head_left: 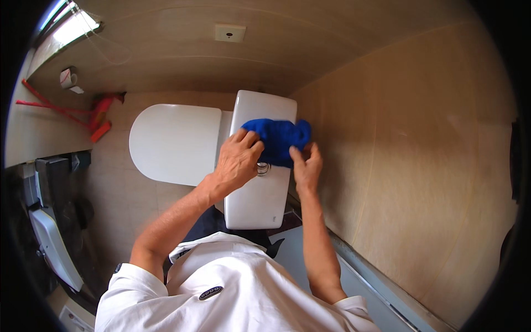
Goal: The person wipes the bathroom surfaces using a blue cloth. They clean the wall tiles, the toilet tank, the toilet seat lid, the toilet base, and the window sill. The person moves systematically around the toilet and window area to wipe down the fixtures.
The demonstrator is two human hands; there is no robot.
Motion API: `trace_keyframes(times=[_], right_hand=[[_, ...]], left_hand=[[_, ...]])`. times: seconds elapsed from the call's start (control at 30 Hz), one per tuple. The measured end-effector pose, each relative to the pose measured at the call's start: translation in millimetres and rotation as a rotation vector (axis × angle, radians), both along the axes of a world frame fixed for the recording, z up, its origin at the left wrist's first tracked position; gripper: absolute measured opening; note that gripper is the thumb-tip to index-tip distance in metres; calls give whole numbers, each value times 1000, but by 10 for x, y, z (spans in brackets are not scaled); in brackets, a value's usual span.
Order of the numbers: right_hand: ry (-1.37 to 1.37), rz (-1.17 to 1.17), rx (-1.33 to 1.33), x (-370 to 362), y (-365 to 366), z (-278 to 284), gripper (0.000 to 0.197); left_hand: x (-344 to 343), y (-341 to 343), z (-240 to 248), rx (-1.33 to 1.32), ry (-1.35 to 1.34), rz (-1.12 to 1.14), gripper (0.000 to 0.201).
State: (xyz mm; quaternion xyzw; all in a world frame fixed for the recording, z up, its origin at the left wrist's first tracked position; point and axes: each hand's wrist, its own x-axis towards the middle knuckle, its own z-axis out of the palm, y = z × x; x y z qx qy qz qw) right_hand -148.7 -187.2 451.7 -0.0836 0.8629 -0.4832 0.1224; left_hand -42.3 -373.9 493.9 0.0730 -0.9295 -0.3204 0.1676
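Beige tiled washroom, walls [420,144] beyond and to the right of the cistern, tiled floor [113,205] to its left; white cistern [257,202], seen from above, its long side running away from me; round metal flush button [264,169] near the middle of the cistern's top; white toilet lid [177,145], lowered, left of the cistern; blue cloth [276,138], bunched, over the cistern's top beyond the button, spilling past the cistern's right edge; whether all of it rests on the surface, I cannot tell.

Left hand [239,159], mine, over the cistern's left part, fingers curled and gripping the cloth's left end; right hand [307,166], mine, at the cistern's right edge, thumb against the cloth, fingers bent beside it; whether they close on the fabric, I cannot tell.

Further items: square wall plate [230,33], pale, with a dark centre, beyond the cistern; paper roll [68,78] on the wall, far left of the cistern; red long-handled tools [99,116], propped left of the cistern, below the roll; bright window [77,26], farthest left beyond the cistern; white shirt [232,276], mine, on the near side of the cistern.
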Motion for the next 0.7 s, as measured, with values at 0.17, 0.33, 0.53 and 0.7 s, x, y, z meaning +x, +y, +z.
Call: trace_keyframes(times=[0.17,0.33,0.53,0.7], right_hand=[[12,60,41,91,-208,233,50],[167,155,216,-394,-490,-38,59],[-60,181,22,-912,-755,-138,65],[137,164,189,-697,-668,-109,40]], left_hand=[[72,144,1,64,-102,96,41],[-363,5,-57,24,-130,151,48],[-747,-236,-251,-103,-54,217,42],[-781,-273,-347,-146,-44,193,37]])
